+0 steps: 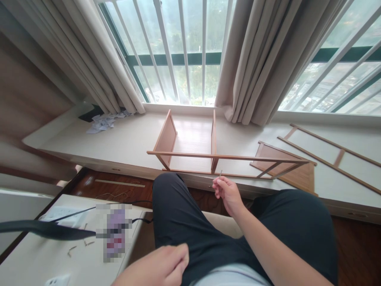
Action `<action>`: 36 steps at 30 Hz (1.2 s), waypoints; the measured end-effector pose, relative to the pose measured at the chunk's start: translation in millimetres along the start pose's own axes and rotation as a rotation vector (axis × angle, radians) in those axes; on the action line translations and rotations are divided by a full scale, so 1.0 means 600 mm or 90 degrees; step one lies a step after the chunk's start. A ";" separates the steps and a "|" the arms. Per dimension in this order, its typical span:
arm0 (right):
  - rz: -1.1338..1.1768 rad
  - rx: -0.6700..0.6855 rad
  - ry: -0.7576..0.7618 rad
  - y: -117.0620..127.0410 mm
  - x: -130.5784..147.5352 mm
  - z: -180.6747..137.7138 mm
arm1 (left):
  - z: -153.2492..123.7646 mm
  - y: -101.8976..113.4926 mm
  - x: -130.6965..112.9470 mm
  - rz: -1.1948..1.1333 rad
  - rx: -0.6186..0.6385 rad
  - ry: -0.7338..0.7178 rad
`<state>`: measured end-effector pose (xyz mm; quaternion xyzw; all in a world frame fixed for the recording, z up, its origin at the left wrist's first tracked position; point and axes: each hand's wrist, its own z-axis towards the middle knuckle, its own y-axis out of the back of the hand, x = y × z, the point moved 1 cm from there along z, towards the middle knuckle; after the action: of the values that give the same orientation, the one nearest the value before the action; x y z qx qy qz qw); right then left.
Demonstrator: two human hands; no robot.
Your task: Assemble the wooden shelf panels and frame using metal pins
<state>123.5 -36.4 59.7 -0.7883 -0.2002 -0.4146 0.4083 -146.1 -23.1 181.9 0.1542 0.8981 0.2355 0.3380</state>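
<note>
My right hand (226,192) is raised over my lap with thumb and fingers pinched on a small thin screw (220,173), which points upward. Just past it stands a partly assembled wooden frame (190,154), with upright panels joined by long rails, on the white window ledge (127,139). Low over my left thigh, my left hand (166,262) is closed with its fingers curled. Whatever is inside it, if anything, is hidden. Several small screws (71,250) lie on the white table to my left.
A wooden panel (300,174) and a ladder-like wooden frame (339,159) lie on the ledge at right. Paper scraps (102,123) are at its left end. A white power strip (64,214) and a blurred-out item (114,234) with a black strap rest on the table (98,274).
</note>
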 end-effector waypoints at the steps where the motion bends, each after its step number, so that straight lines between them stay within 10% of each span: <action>1: -0.024 0.005 0.003 0.021 -0.002 0.000 | 0.031 0.009 -0.022 -0.031 -0.006 -0.028; 7: -0.131 0.025 -0.031 0.128 -0.007 0.014 | 0.284 0.031 -0.040 -0.244 -0.201 -0.080; 13: -0.153 0.069 -0.072 0.143 -0.064 0.046 | 0.461 0.014 -0.024 -0.390 -0.321 -0.047; 36: -0.412 -0.026 0.016 0.132 -0.104 0.079 | 0.530 -0.033 0.012 -0.580 -0.319 0.022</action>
<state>162.7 -42.9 -44.3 -0.6867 -0.4272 -0.5364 0.2413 62.2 64.7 -42.6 -0.3420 0.7956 0.2749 0.4177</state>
